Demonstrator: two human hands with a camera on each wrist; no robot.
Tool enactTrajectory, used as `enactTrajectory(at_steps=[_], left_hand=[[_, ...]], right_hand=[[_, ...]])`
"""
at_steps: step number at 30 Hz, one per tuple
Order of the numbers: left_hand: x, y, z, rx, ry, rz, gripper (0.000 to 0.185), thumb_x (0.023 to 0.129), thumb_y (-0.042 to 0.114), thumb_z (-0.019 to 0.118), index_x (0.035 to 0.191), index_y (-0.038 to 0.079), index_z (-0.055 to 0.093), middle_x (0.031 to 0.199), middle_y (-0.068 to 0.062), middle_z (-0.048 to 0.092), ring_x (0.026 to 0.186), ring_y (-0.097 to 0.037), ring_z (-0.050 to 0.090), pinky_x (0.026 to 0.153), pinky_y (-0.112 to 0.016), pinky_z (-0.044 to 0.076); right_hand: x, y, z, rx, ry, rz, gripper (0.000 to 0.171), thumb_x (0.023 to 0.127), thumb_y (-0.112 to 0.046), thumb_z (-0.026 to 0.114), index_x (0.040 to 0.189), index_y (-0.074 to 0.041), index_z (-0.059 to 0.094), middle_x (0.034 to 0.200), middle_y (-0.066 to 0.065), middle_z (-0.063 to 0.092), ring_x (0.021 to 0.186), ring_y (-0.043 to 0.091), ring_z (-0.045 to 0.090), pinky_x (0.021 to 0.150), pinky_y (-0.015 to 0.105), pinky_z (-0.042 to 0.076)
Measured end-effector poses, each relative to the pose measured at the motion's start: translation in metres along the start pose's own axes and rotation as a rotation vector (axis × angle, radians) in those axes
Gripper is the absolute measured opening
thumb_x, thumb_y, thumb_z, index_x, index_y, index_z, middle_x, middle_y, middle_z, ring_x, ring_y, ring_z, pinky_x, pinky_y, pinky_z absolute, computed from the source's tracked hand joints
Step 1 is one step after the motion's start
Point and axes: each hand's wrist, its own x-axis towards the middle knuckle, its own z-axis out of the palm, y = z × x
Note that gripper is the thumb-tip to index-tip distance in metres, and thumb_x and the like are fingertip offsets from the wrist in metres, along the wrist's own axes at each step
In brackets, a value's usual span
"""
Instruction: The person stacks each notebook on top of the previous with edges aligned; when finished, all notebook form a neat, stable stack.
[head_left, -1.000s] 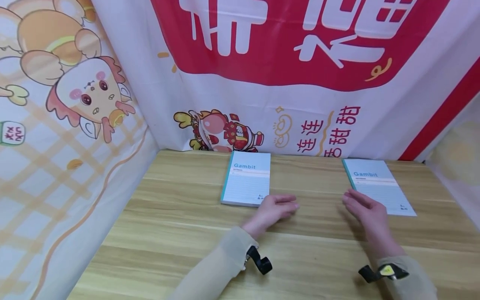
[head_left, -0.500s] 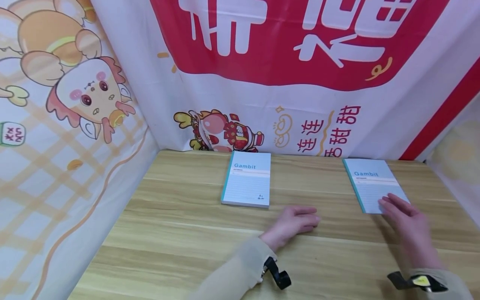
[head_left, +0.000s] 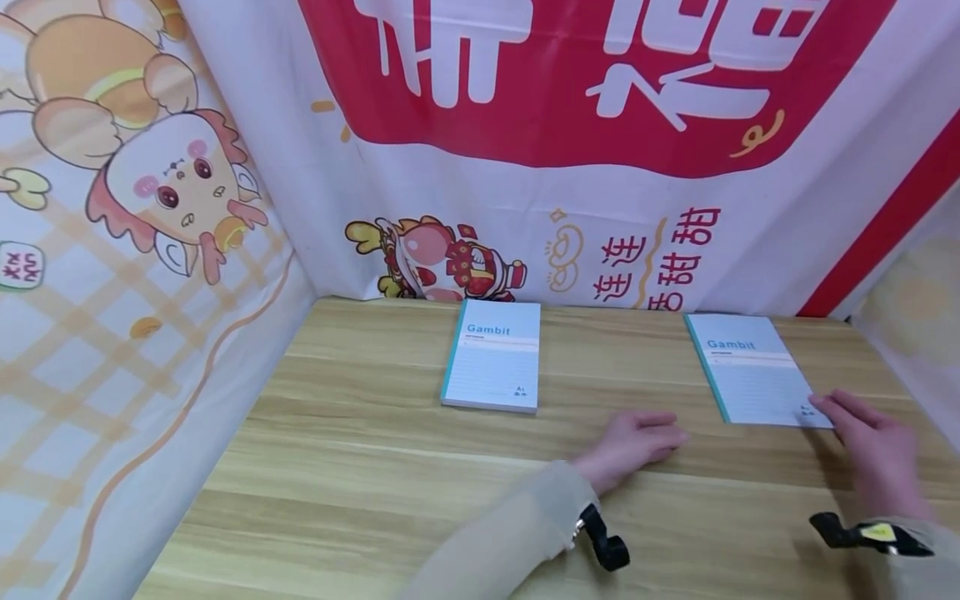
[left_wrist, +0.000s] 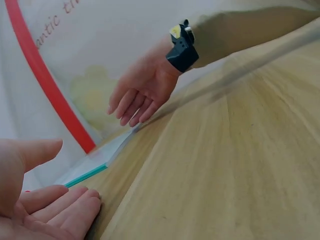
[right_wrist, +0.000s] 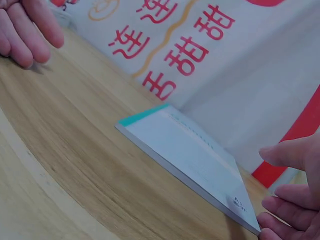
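Two light-blue notebooks printed "Gambit", with teal spines, lie on the wooden table in the head view: a left notebook and a right notebook. My right hand is at the lower right corner of the right notebook, fingertips overlapping that corner. In the right wrist view its thumb stands apart from its loosely bent fingers, beside the notebook. Between the two notebooks, nearer to me, my left hand is low over the table, holding nothing. The left wrist view shows its fingers and thumb spread, palm visible.
Behind the table hangs a white and red cloth with large characters. A cartoon-printed cloth borders the left side, and pale cloth the right. Each wrist wears a black camera mount.
Both hands have moved right: the right hand from the right notebook's left side across to its lower right corner, the left hand away from the left notebook. Both notebooks stay in place.
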Motion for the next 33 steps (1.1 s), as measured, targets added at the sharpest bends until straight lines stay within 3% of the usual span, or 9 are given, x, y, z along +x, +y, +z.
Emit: enactTrajectory(at_steps=[6, 9, 16, 23, 27, 33], left_hand=[[0.019, 0.015, 0.013, 0.221, -0.016, -0.038, 0.040, 0.093, 0.026, 0.075, 0.131, 0.013, 0.069, 0.110, 0.006, 0.072, 0.092, -0.010, 0.070, 0.087, -0.026, 0.055], [0.029, 0.019, 0.021, 0.265, -0.042, -0.057, 0.042, 0.094, 0.028, 0.074, 0.133, 0.016, 0.067, 0.111, 0.006, 0.071, 0.092, -0.008, 0.068, 0.090, -0.027, 0.054], [0.045, 0.020, 0.040, 0.150, -0.010, -0.087, 0.044, 0.091, 0.020, 0.078, 0.131, 0.006, 0.066, 0.114, 0.000, 0.070, 0.095, -0.012, 0.070, 0.090, -0.027, 0.056], [0.053, 0.021, 0.052, 0.223, 0.059, -0.119, 0.035, 0.090, 0.028, 0.079, 0.122, 0.014, 0.073, 0.100, 0.006, 0.070, 0.089, -0.009, 0.066, 0.089, -0.031, 0.055], [0.054, 0.021, 0.056, 0.216, 0.071, -0.124, 0.030, 0.090, 0.027, 0.079, 0.117, 0.015, 0.074, 0.095, 0.007, 0.069, 0.087, -0.009, 0.064, 0.088, -0.031, 0.055], [0.050, 0.021, 0.058, 0.211, 0.069, -0.089, 0.030, 0.087, 0.023, 0.080, 0.115, 0.014, 0.075, 0.095, 0.007, 0.067, 0.085, -0.008, 0.061, 0.086, -0.029, 0.053]], right_hand=[[0.009, -0.004, -0.004, -0.149, -0.002, 0.006, 0.090, 0.094, -0.062, 0.060, 0.162, -0.016, 0.022, 0.167, 0.013, 0.020, 0.137, 0.035, 0.030, 0.119, 0.052, 0.028], [0.010, -0.007, -0.004, -0.196, -0.016, -0.005, 0.093, 0.094, -0.065, 0.058, 0.161, -0.014, 0.020, 0.167, 0.018, 0.016, 0.140, 0.042, 0.024, 0.117, 0.059, 0.026], [0.012, -0.006, -0.005, -0.204, -0.010, 0.002, 0.093, 0.093, -0.065, 0.059, 0.160, -0.012, 0.024, 0.166, 0.019, 0.019, 0.135, 0.041, 0.028, 0.114, 0.058, 0.031], [0.014, -0.006, -0.003, -0.226, 0.002, -0.008, 0.090, 0.094, -0.064, 0.059, 0.160, -0.013, 0.026, 0.165, 0.019, 0.022, 0.135, 0.041, 0.029, 0.110, 0.056, 0.035], [0.014, -0.005, -0.004, -0.232, -0.012, -0.012, 0.091, 0.093, -0.065, 0.058, 0.160, -0.013, 0.026, 0.165, 0.020, 0.020, 0.136, 0.043, 0.027, 0.111, 0.059, 0.033], [0.018, -0.003, -0.010, -0.294, -0.061, -0.033, 0.094, 0.094, -0.067, 0.054, 0.160, -0.009, 0.023, 0.163, 0.027, 0.020, 0.136, 0.048, 0.029, 0.104, 0.064, 0.037]])
